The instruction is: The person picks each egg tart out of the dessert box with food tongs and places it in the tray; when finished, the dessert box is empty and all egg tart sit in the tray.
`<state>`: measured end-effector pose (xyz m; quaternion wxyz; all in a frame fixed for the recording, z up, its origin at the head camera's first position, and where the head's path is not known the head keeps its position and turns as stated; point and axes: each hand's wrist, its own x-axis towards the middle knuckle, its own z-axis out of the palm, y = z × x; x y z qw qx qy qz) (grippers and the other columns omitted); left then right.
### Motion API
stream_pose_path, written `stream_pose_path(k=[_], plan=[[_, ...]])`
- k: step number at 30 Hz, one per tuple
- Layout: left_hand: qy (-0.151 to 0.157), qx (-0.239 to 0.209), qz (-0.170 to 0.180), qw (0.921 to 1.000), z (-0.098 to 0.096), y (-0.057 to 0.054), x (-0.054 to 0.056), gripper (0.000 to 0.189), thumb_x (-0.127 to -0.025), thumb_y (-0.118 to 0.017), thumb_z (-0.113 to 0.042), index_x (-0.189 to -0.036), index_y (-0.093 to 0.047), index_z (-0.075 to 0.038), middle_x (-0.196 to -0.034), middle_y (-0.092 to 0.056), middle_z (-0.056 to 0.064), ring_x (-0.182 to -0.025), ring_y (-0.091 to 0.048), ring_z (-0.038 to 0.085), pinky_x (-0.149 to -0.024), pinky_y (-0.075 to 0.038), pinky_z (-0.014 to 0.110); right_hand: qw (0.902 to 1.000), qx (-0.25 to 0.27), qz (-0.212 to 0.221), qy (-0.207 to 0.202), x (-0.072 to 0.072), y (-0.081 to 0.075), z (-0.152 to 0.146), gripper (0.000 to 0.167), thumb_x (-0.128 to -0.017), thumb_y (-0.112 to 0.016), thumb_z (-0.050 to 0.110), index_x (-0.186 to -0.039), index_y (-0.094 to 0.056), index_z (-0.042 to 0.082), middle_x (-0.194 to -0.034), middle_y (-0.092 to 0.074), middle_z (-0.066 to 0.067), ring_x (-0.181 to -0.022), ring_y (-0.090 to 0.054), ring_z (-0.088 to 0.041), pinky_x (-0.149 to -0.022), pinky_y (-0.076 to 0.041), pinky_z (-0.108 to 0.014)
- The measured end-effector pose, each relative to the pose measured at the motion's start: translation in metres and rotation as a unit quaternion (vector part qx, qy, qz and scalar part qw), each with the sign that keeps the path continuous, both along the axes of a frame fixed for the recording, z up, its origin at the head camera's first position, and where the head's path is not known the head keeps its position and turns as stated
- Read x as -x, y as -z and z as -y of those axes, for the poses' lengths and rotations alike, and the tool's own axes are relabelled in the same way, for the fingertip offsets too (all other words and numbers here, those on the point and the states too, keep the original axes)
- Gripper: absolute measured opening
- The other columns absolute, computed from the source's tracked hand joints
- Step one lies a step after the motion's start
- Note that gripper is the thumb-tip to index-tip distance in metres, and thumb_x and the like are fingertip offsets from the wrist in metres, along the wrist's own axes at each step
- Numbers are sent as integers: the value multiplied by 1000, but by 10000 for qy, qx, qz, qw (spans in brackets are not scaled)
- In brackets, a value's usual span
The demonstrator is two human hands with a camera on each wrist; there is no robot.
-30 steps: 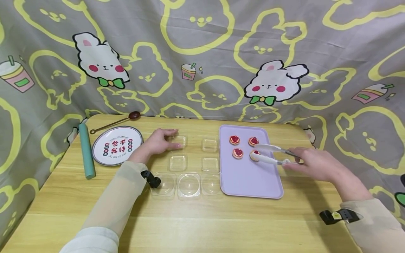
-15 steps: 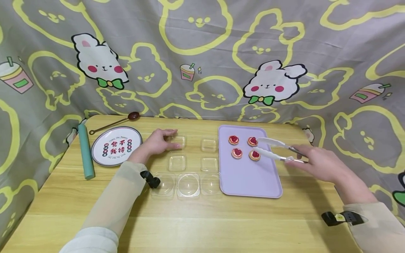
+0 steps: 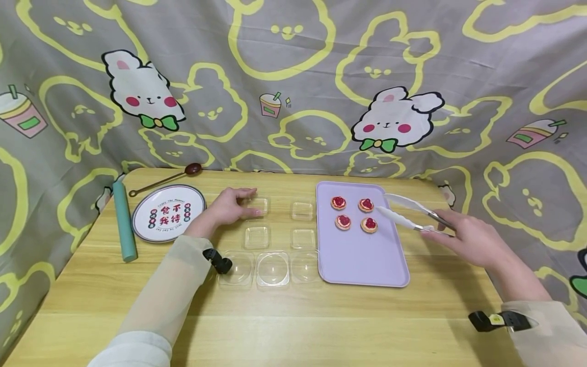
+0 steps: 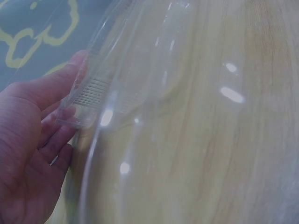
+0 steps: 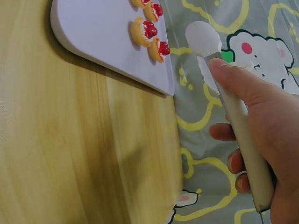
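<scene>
My left hand (image 3: 228, 206) holds a small clear plastic box (image 3: 261, 206) at its left side. In the left wrist view, the thumb and fingers (image 4: 51, 88) lie around one corner of it; glare blurs the contact. My right hand (image 3: 472, 239) grips a pair of tongs (image 3: 408, 211) with pale tips and metal arms. Its tips stand apart above the right edge of the lilac tray (image 3: 362, 260), with nothing between them. Several small red-topped tarts (image 3: 338, 203) sit in two rows on the tray, also seen in the right wrist view as fruit tarts (image 5: 142, 31).
More clear boxes stand mid-table, such as the near-left box (image 3: 257, 237) and far-right box (image 3: 302, 210). Domed clear lids (image 3: 273, 268) line up in front. At left lie a printed plate (image 3: 169, 239), a green rolling pin (image 3: 124, 219) and a long-handled spoon (image 3: 160, 182). A patterned curtain (image 3: 293, 92) hangs behind.
The tongs have drawn back to the right, away from the right-hand tarts, and both tarts there are now fully uncovered. My left hand has stayed at the clear box.
</scene>
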<state>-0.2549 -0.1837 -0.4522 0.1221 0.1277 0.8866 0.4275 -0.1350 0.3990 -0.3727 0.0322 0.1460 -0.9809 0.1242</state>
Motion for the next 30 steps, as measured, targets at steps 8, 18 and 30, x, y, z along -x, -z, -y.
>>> stream_pose_path(k=[8,18,30], plan=[[-15,120,-129,9998,0,3,1,82,-86,-92,-35,-155,-55,-11,-160,-49,12,-151,-39,32,-126,-28,46,9994,236,-124,236,-3,10,-8,31,-98,-75,47,-112,-65,21,-87,-63,3,-63,-48,-15,-49,-33,-32],[6,95,-98,9999,0,5,2,82,-86,-91,-36,-156,-54,-12,-162,-47,12,-152,-37,33,-126,-28,46,9934,856,116,754,-5,29,-25,49,-101,-72,45,-134,-66,9,-78,-57,-3,-68,-51,-20,-58,-38,-34],[-13,-2,-61,10000,1,4,-1,82,-86,-91,-35,-155,-54,-10,-162,-46,12,-152,-38,35,-126,-27,48,9904,752,406,1082,1,60,-39,65,-101,-68,52,-143,-61,3,-84,-65,-9,-80,-62,-34,-67,-52,-53]])
